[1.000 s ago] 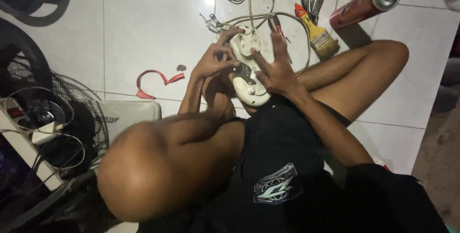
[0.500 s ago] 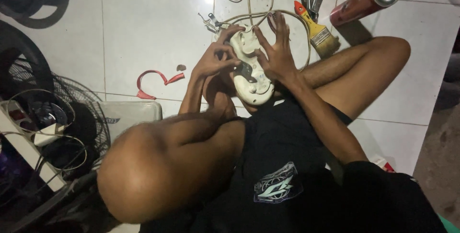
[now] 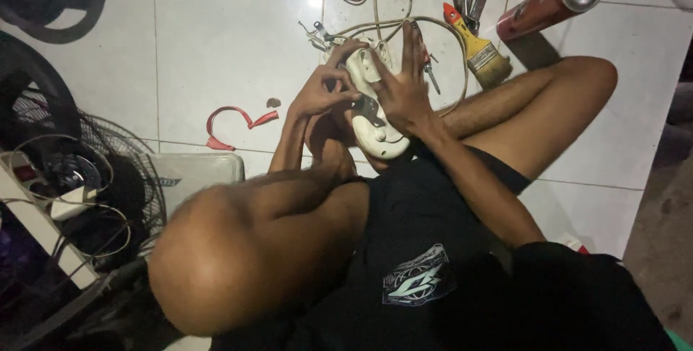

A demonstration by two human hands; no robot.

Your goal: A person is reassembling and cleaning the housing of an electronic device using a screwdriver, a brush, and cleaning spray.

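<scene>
White power strip (image 3: 375,116) rests on your lap, above the tiled floor (image 3: 216,48). Left hand (image 3: 321,94) is curled tight around its upper edge; right hand (image 3: 404,87) presses flat, fingers spread. Probably light, rigid, smooth plastic: hold the long sides, keep clear of the trailing cord (image 3: 390,26).

Both forearms reach forward over the bent knees toward the far side, meeting in the middle. The left hand (image 3: 325,91) is curled, fingers bent inward and gripping. The right hand (image 3: 404,87) lies flatter, fingers stretched straight and pointing away.
</scene>
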